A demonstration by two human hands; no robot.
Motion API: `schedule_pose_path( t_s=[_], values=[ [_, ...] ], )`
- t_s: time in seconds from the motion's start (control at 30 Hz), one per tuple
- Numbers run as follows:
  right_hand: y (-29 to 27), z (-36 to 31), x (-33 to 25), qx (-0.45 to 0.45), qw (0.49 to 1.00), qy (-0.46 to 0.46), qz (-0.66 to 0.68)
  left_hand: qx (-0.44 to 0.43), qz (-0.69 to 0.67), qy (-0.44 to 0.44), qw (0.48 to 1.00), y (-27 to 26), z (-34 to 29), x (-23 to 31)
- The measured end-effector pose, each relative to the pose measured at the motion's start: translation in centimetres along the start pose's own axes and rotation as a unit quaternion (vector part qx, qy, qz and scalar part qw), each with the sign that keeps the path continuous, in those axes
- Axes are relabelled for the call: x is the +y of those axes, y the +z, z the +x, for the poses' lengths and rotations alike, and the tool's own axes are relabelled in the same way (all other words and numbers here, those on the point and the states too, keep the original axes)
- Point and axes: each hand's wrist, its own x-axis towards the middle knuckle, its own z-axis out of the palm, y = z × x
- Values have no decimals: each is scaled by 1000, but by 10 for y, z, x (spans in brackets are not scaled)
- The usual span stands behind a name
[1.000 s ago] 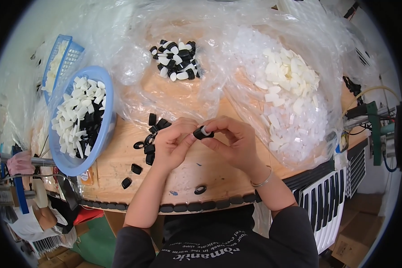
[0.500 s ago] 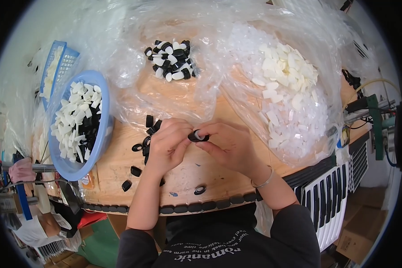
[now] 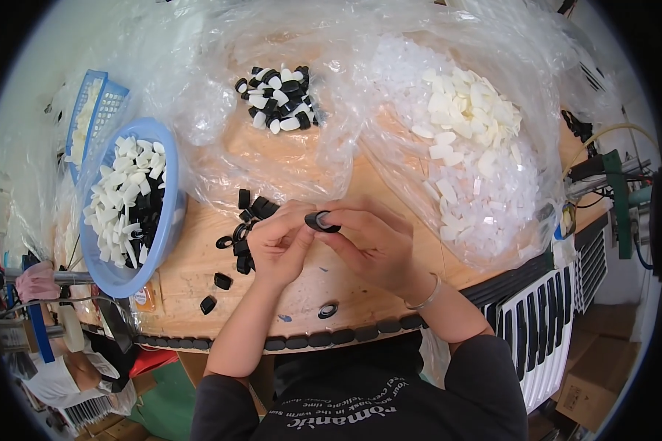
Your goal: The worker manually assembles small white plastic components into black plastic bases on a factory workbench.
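Observation:
Between both hands is a small black oval ring (image 3: 322, 222), with something pale showing in its opening. My left hand (image 3: 278, 239) is closed, its thumb and fingertips on the ring's left side. My right hand (image 3: 371, 234) pinches the ring from the right, one finger at the opening. Beside my left hand lie several loose black oval parts (image 3: 240, 246) in a small heap. Two stray black pieces (image 3: 223, 281) lie nearer to me. A single black ring with a pale inside (image 3: 328, 309) rests on the wooden table (image 3: 198, 235) below my hands.
A blue basin (image 3: 173, 213) of white and black pieces stands left, before a blue basket (image 3: 110, 103). Black-and-white parts (image 3: 281, 99) are piled at the back. Clear plastic sheeting (image 3: 228, 165) holds cream and translucent pieces (image 3: 478, 117) at right. Black oval pieces (image 3: 320, 339) line the front edge.
Both hands have shifted slightly left with the black ring. My left thumb and fingers now sit closer against it.

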Motion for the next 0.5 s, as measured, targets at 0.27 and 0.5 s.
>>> schedule_pose_path(
  t_s=[0.27, 0.5],
  values=[
    [0, -3, 2, -40, 996, -37, -68, -20, 79, 19, 996, -10, 11, 3],
    [-4, 1, 3, -59, 996, -20, -64, -80, 236, 77, 965, -16, 17, 12]
  ],
)
